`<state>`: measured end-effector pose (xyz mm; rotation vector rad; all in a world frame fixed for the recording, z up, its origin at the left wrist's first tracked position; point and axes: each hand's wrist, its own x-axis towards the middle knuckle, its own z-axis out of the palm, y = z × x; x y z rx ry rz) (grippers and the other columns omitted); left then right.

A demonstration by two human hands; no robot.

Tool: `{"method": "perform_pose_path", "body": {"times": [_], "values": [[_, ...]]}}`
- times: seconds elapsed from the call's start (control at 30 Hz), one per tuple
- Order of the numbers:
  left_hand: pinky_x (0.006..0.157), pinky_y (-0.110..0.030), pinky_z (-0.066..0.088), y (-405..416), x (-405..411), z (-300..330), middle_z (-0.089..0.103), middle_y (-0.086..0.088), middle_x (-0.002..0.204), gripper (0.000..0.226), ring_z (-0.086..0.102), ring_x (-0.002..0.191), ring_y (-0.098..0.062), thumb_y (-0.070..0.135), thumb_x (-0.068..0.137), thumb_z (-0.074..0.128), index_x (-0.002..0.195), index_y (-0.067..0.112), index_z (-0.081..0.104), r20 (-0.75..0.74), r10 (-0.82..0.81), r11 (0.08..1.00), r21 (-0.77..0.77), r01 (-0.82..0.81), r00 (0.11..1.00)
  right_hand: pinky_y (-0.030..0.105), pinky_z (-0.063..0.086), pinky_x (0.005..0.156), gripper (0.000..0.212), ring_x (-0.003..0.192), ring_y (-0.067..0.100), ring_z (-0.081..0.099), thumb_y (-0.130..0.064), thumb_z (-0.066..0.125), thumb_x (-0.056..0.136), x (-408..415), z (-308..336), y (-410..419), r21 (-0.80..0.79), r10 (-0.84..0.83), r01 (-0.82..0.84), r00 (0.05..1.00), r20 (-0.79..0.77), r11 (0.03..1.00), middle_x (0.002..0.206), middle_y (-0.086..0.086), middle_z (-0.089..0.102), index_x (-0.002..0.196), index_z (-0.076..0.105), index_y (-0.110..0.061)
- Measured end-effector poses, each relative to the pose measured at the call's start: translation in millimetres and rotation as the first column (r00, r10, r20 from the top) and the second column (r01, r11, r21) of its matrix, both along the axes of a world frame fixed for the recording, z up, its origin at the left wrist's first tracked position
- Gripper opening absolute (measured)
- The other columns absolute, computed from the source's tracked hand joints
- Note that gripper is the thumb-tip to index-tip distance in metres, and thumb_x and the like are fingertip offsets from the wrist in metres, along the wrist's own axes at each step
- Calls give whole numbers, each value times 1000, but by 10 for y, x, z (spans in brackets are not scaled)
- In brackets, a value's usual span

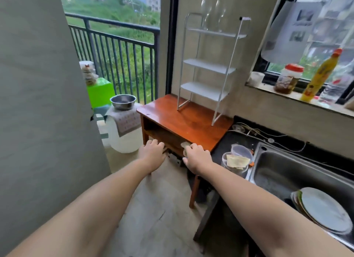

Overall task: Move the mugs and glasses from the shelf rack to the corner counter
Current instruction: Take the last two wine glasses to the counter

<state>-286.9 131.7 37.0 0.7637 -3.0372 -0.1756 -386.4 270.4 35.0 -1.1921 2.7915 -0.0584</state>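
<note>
A white three-tier shelf rack (208,66) stands on a red-brown wooden table (172,115) against the wall. Two clear stemmed glasses (212,13) stand on its top tier; the lower tiers hold nothing. My right hand (195,157) is at the table's front edge, fingers wrapped over a pale see-through glass (184,145) that is mostly hidden. My left hand (152,153) hovers beside it in front of the table's open lower shelf. Its fingers are curled downward and I see only its back, so whatever is under them is hidden.
To the right, a black counter (226,142) holds plastic containers (237,157) and a steel sink (287,172) with stacked plates (323,210). Jars and a yellow bottle (321,76) line the window sill. A white jug with a metal bowl (123,101) stands left of the table, near the balcony railing.
</note>
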Motion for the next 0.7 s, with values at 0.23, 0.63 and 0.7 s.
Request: {"method": "perform_pose_path", "body": {"times": [0.23, 0.63, 0.7], "values": [[96, -43, 41, -1435, -1074, 584, 50, -10, 133, 39, 43, 125, -29, 32, 92, 45, 127, 15, 49, -122, -86, 994, -72, 78, 989, 47, 42, 95, 42, 124, 32, 44, -36, 45, 96, -944, 519, -1383, -136, -80, 63, 989, -123, 989, 136, 12, 47, 133, 45, -15], [93, -43, 41, -2473, -3033, 2027, 50, -12, 130, 39, 43, 122, -30, 32, 92, 45, 125, 12, 51, -354, -292, 956, -104, 273, 888, 42, 42, 96, 40, 125, 31, 43, -28, 42, 96, -2610, 2154, -2355, -373, -353, 265, 917, -189, 889, 139, 12, 43, 132, 46, -11], [95, -43, 40, -2483, -3359, 2246, 51, -12, 131, 40, 44, 123, -30, 33, 93, 44, 126, 11, 50, -397, -335, 942, -153, 299, 855, 43, 43, 95, 42, 126, 30, 43, -31, 41, 96, -2889, 2369, -2425, -393, -377, 265, 894, -242, 881, 140, 11, 43, 134, 45, -12]]}}
